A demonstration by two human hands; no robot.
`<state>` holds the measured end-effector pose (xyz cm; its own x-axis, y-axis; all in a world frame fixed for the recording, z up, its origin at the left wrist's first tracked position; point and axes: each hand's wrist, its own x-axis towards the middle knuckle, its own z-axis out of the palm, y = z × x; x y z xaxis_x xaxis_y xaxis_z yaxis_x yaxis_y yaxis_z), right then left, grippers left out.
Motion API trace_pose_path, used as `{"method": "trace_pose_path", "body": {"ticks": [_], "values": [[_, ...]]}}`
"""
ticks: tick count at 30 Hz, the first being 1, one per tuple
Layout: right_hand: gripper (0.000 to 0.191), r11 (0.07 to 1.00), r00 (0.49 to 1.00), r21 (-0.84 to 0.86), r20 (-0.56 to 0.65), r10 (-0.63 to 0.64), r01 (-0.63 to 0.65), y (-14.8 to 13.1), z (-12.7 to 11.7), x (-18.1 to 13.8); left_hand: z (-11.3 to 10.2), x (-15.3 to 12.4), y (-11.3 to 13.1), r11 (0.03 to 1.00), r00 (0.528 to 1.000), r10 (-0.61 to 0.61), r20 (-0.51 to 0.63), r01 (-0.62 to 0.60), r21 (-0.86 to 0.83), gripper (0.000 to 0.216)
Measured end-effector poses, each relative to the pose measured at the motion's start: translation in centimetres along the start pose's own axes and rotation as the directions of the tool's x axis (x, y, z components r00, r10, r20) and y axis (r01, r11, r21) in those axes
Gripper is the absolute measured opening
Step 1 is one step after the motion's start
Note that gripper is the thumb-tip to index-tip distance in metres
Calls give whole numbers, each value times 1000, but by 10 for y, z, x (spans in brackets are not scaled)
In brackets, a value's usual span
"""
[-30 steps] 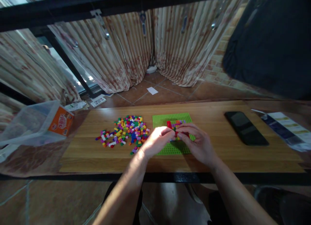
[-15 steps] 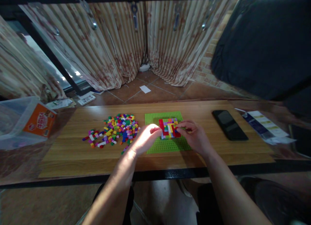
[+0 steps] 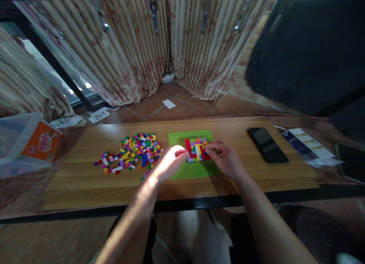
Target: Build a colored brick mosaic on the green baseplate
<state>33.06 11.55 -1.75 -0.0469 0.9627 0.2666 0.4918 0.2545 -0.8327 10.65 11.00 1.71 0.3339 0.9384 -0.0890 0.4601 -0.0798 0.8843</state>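
Note:
A flat, multicoloured build of toy bricks (image 3: 197, 148), with red bricks along its left and lower right, lies on a green studded baseplate (image 3: 196, 171). My left hand (image 3: 172, 161) is closed at the build's left edge, thumb and fingertips brought together against it. At the opposite edge my right hand (image 3: 225, 157) pinches by the red bricks at the lower right corner. Fingers cover part of both edges, so the exact bricks gripped are hard to make out.
Left of the baseplate is a spread pile of loose toy bricks (image 3: 139, 152). A black phone (image 3: 267, 145) lies on the wooden tabletop (image 3: 94, 188) at the right, with papers (image 3: 310, 146) beyond it. A clear plastic bin (image 3: 17, 142) stands at the far left.
The whole view has shifted slightly, moving the table contents a little left. Both hands keep their places at the build's edges.

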Motion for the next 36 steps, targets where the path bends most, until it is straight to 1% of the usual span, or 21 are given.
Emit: {"method": "trace_pose_path", "body": {"ticks": [3,8,11,13,15,19,23,31,36], "values": [[18,998,999,56,-27,41,-40,3,5,1,1,0,0,1000,1000,-6,-23,6,3,24],[21,951,972,235,-70,222,-200,2,13,3,0,0,0,1000,1000,-20,-20,20,11,25],[25,895,956,358,-20,292,-266,-4,12,4,-1,-1,-1,1000,999,-13,-31,13,6,25],[27,861,946,412,9,323,-298,-7,10,4,-2,-1,-1,1000,999,-4,-35,5,17,25],[27,856,942,416,3,336,-307,-7,10,4,-2,-1,0,999,999,-4,-33,5,32,25],[26,885,945,361,-29,325,-294,-7,11,5,-2,-1,1,999,999,-14,-41,16,32,24],[26,886,937,341,-38,346,-314,-8,13,5,-1,-1,1,999,999,-26,-47,27,26,25],[24,877,924,345,-61,377,-335,-9,16,5,1,-1,1,998,998,-41,-41,43,50,27],[22,847,907,387,-61,417,-363,-12,17,6,2,0,1,997,999,-39,-37,41,61,27]]}}
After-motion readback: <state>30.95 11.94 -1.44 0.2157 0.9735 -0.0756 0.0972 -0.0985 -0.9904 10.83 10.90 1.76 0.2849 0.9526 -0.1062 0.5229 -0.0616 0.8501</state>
